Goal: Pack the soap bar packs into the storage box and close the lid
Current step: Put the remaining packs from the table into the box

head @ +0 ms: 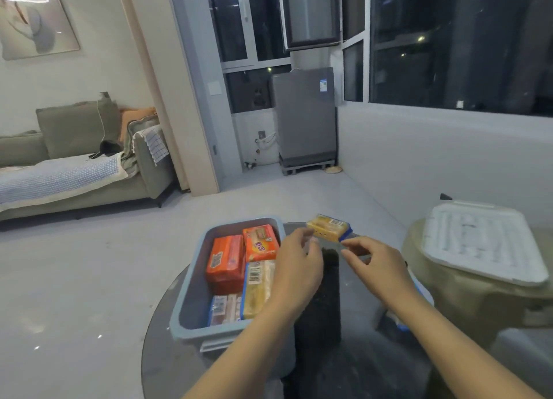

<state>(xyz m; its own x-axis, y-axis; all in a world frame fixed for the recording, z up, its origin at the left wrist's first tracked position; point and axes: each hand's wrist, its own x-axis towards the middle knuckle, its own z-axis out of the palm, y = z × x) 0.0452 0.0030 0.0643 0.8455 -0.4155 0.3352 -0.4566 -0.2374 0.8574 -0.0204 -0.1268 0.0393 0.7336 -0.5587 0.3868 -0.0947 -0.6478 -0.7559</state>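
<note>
Box [191, 279] holds four soap packs [227, 261]; fifth pack [329, 227] between hands.

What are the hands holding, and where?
Both hands, left hand and right hand, pinch the yellow soap pack at its two ends.

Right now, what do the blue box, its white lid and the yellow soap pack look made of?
Blue rectangular storage box: seems moulded plastic, matte, with rounded rim. White ribbed lid: likely the same hard plastic, dull sheen. Yellow soap bar pack: probably a glossy printed film wrapper, going by its highlights.
</note>
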